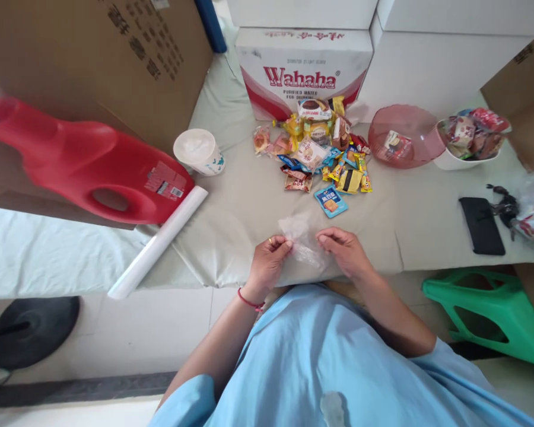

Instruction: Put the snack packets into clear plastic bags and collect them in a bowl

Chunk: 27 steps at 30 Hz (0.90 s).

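Observation:
A crumpled clear plastic bag (pixel 309 249) stretches between my two hands, just above the table's front edge. My left hand (pixel 269 258) pinches its left side between thumb and fingers. On the other side, my right hand (pixel 345 252) is closed with fingertips together at the bag's right edge. Just beyond lies a blue snack packet (pixel 331 201). Behind it is a pile of wrapped snacks (pixel 314 153) in yellow, blue, white and brown wrappers.
At right stand a pink bowl (pixel 427 151) with a packet inside, a white bowl of snacks (pixel 465 157), and a black phone (pixel 481 225). Left are a paper cup (pixel 213 161), a plastic roll (pixel 158 243) and a red jug (pixel 84 160). A Wahaha carton (pixel 305 71) stands behind; a green stool (pixel 511 308) sits below.

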Each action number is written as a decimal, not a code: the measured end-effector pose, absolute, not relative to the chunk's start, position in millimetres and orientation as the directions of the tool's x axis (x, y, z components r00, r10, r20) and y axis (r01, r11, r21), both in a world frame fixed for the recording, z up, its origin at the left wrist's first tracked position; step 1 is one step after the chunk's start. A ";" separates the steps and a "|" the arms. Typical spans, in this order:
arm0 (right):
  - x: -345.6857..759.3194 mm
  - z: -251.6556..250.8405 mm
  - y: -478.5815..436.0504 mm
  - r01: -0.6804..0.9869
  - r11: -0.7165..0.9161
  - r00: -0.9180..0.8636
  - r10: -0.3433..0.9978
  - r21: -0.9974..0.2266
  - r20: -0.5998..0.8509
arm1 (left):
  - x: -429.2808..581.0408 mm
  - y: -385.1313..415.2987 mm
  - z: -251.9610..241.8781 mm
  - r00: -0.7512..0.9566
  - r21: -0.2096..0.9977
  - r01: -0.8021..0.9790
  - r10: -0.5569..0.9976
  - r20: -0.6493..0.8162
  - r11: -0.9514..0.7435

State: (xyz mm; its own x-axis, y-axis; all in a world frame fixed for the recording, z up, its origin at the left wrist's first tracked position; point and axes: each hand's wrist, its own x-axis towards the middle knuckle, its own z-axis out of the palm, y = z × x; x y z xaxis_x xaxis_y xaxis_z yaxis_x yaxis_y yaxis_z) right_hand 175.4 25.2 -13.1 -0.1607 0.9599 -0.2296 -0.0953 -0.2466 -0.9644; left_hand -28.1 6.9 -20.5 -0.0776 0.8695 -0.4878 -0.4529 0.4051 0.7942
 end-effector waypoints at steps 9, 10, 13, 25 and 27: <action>253.6 -9.3 35.1 0.029 -0.136 0.290 0.949 -0.990 -0.122 | -72.8 34.7 -7.4 -0.255 0.914 0.375 0.965 -0.057 0.154; 256.7 -10.2 34.5 0.068 -0.125 0.320 0.943 -0.990 -0.097 | -85.1 48.5 -1.6 -0.289 0.839 0.540 0.951 0.108 0.069; 258.6 -12.5 33.1 0.116 -0.114 0.362 0.930 -0.987 -0.065 | -128.3 105.5 13.9 -0.231 0.501 0.865 0.866 0.443 -0.025; 255.9 7.4 7.8 0.366 -0.011 0.360 0.924 -0.931 0.130 | -156.1 159.0 26.7 -0.066 0.236 0.971 0.921 0.383 -0.029; 255.3 20.2 5.5 0.487 0.108 0.270 0.925 -0.867 0.266 | -123.3 119.2 35.8 0.100 0.190 0.964 0.919 0.381 -0.184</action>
State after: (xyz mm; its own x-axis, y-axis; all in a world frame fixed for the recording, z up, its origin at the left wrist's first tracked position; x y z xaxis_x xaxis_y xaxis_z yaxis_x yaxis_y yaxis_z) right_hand 255.3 5.5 20.2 0.2697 0.9253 0.2664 0.4865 0.1078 -0.8670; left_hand -123.3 119.2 35.8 0.1000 0.9191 0.3811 0.9644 -0.1839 0.1903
